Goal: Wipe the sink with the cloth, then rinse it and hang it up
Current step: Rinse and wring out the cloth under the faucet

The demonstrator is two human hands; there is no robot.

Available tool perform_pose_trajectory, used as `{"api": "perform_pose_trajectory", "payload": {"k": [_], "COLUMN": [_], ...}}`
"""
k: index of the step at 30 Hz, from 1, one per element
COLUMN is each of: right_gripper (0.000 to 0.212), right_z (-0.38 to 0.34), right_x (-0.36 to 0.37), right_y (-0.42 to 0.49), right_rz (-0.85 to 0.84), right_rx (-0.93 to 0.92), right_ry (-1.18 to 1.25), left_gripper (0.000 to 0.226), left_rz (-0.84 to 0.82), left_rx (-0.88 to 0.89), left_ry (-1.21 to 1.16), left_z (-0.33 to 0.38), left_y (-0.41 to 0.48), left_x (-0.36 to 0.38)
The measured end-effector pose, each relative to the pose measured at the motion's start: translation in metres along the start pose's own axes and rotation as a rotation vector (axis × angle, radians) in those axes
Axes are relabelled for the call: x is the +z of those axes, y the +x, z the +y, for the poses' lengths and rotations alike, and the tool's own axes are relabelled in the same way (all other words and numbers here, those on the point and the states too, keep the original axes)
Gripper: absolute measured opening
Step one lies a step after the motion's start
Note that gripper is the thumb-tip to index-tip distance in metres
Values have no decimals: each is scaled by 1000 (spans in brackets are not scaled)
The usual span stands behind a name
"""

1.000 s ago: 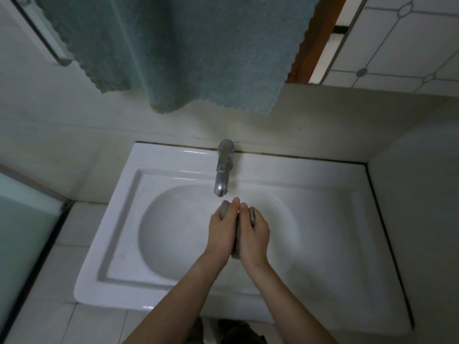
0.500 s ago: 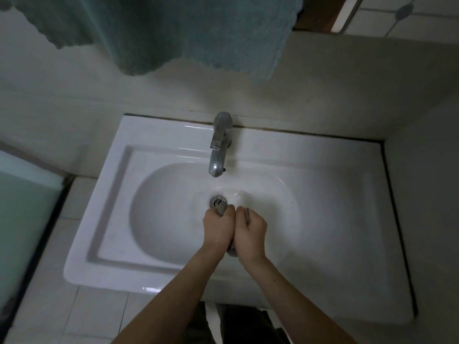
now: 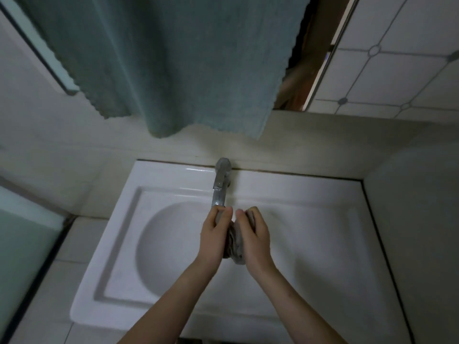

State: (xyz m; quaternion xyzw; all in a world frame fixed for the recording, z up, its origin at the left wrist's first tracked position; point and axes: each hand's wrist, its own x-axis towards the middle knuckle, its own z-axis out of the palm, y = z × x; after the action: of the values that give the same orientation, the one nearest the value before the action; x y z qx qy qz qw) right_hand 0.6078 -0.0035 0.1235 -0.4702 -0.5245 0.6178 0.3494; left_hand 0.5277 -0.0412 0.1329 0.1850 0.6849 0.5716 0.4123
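A small grey cloth [image 3: 234, 244] is bunched between my two hands over the bowl of the white sink [image 3: 310, 234]. My left hand [image 3: 214, 234] presses it from the left, fingers curled around its upper end. From the right, my right hand [image 3: 254, 233] wraps over it. Both hands sit just below the spout of the chrome tap [image 3: 219, 187]. Most of the cloth is hidden between my palms. I cannot tell whether water is running.
A large green towel [image 3: 178, 60] hangs on the wall above the sink. A mirror edge [image 3: 320, 68] and tiled wall [image 3: 397, 58] are at the upper right. A wall closes the sink's right side; tiled ledge and a glass panel [image 3: 22, 244] lie left.
My hands were clenched tight on the cloth near the drain; now they have loosened and moved up under the tap. The view has tilted up, showing more of the towel.
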Motion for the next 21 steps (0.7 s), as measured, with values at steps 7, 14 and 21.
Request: {"api": "perform_pose_trajectory", "payload": {"k": [7, 14, 21], "right_gripper": [42, 52, 46], "right_z": [-23, -16, 12], "right_x": [28, 31, 34], "right_y": [-6, -7, -8], "right_rz": [109, 166, 169], "right_rx": [-79, -135, -32], "right_ry": [-7, -110, -74], "left_gripper": [42, 33, 32], "left_rz": [69, 89, 53], "left_rx": [13, -33, -125], "left_ry": [-41, -11, 68], "left_z": [20, 13, -11], "left_y": [-4, 4, 9], "left_x": [6, 0, -8]}}
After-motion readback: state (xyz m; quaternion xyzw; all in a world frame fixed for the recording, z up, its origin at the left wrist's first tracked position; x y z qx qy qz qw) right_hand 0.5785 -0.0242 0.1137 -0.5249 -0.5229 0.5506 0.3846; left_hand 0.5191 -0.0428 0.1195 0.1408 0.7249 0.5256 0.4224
